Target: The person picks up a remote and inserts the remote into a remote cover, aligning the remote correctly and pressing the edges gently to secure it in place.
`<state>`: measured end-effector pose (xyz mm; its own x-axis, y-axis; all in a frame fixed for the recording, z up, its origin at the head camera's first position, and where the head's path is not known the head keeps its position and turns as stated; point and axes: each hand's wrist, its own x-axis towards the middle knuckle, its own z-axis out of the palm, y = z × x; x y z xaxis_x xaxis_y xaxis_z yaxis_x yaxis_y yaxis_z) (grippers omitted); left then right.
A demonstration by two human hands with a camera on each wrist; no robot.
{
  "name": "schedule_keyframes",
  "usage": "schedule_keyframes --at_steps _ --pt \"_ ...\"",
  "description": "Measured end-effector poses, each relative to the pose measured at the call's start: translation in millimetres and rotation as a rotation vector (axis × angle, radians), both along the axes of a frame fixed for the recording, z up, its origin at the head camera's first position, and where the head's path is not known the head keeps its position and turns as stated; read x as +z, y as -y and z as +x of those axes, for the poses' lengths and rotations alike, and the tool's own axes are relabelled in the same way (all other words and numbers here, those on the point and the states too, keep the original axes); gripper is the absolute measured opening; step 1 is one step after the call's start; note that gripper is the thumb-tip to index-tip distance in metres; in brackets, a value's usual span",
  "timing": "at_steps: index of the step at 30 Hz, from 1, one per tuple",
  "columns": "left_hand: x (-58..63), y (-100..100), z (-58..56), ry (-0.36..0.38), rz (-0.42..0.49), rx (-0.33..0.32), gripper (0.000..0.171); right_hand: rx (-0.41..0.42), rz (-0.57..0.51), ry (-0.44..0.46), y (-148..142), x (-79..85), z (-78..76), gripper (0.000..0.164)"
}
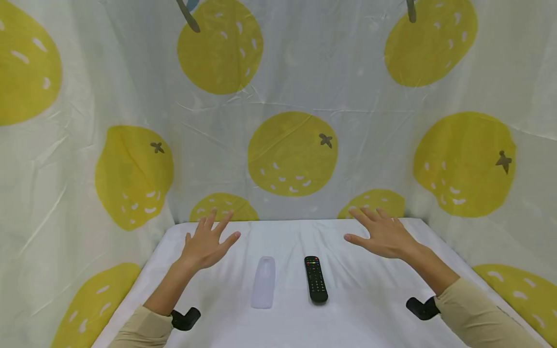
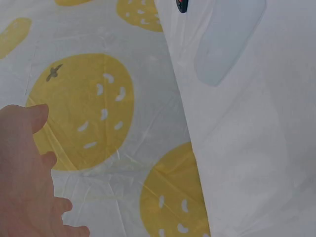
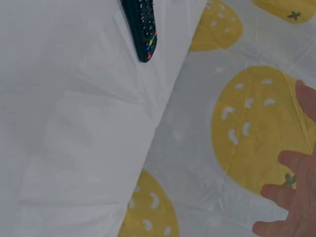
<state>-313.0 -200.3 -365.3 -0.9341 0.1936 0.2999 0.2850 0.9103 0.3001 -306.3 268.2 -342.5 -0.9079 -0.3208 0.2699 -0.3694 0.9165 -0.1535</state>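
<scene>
Remote (image 1: 316, 280), black, lies face up on the white table (image 1: 361, 309), right of centre in front of me. Long, slim body with rounded ends; its far end leans slightly to my left. Small dark keys with pale markings run in rows down the face. Near the far end sits a line of coloured keys; I make out red, yellow and blue in the right wrist view. The lettering is too small to read.

To its left, apart from it, lies a pale lilac cover (image 1: 263, 282), translucent and smooth, about as long as the remote. Its far end is narrower and rounded; its near end is broader and straighter. The gap between the two narrows a little toward the far side. In the left wrist view the cover looks greyish blue.

My left hand (image 1: 209, 245) and right hand (image 1: 385, 234) are well apart, one either side of the pair, fingers spread and thumbs pointing inward. Both reach farther forward than the remote. Beige sleeves (image 1: 483, 309) cover my forearms. Behind the table hangs a pale curtain (image 1: 370, 145) printed with yellow fruit.
</scene>
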Motion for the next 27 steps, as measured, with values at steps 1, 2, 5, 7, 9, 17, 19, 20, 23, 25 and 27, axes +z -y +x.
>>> schedule_keyframes --at_steps 1,2,5,7,9,17,19,20,23,25,27 --pt "-0.8 -1.5 -0.6 0.001 0.001 -0.003 0.079 0.002 -0.006 -0.003 1.1 -0.8 -0.6 0.086" --pt "-1.6 -3.2 -1.2 0.001 0.000 -0.005 0.078 0.005 -0.011 -0.004 2.3 -1.8 -1.1 0.086" --pt "-3.9 -9.6 -4.3 0.006 0.012 -0.013 0.077 0.021 -0.030 -0.006 6.7 -5.1 -3.2 0.085" --pt "-5.0 -15.0 -6.9 0.011 0.025 -0.020 0.076 0.034 -0.046 -0.008 9.7 -7.5 -4.7 0.084" --pt "-5.4 -21.5 -9.3 0.017 0.037 -0.032 0.076 0.048 -0.063 -0.012 12.6 -9.8 -6.0 0.083" --pt "-9.3 -47.7 -14.8 0.019 0.064 -0.074 0.076 0.101 -0.144 0.025 20.3 -22.1 -10.6 0.081" --pt "-10.8 -53.2 -16.2 0.013 0.070 -0.086 0.076 0.104 -0.162 0.034 20.9 -24.5 -10.9 0.080" --pt "-11.1 -55.9 -16.6 0.007 0.073 -0.094 0.076 0.106 -0.171 0.037 21.1 -25.6 -10.9 0.079" --pt "-11.5 -62.6 -18.3 0.000 0.077 -0.107 0.076 0.111 -0.189 0.043 22.1 -28.9 -11.6 0.079" --pt "-11.6 -66.3 -18.9 -0.001 0.078 -0.114 0.075 0.118 -0.198 0.052 23.5 -31.3 -12.6 0.080" --pt "-12.6 -69.5 -18.7 -0.003 0.083 -0.123 0.075 0.127 -0.206 0.056 25.7 -33.1 -13.7 0.080"
